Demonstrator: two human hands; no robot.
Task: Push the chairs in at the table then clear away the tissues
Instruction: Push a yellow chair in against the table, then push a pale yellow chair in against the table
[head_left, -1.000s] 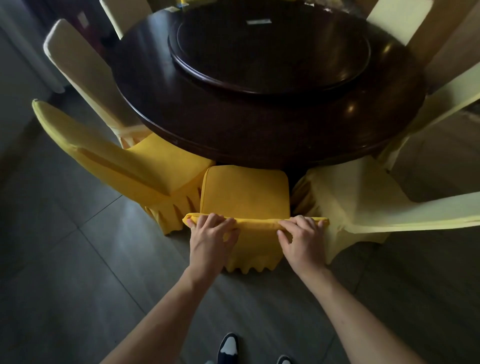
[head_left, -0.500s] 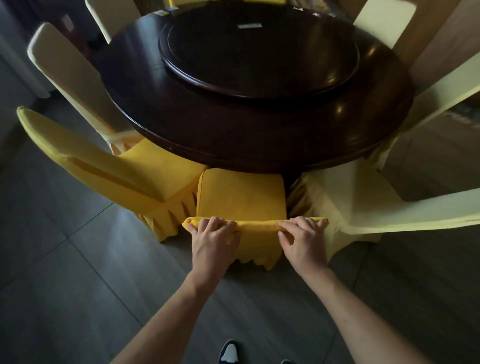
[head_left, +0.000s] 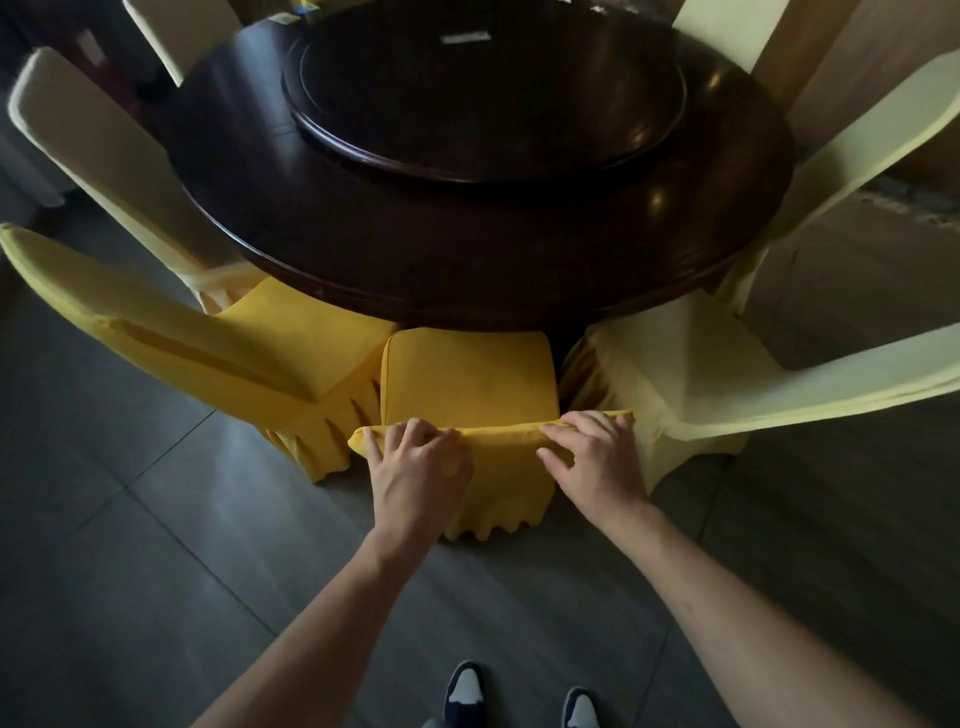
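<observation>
Left hand (head_left: 418, 467) and right hand (head_left: 597, 457) each grip yellow chair (head_left: 467, 376) backrest top, fingers curled over

Neighbouring chairs (head_left: 249, 348) (head_left: 691, 374) crowd both sides; floor (head_left: 156, 545) behind open.

Large dark grey floor tiles (head_left: 171, 561) with thin grout lines cover the lower half. At two o'clock a pale tan wall panel (head_left: 852, 57) rises. At ten o'clock stands a pale, blurred shape, perhaps a cabinet (head_left: 26, 171). The light is dim and soft, brighter toward three o'clock.
</observation>
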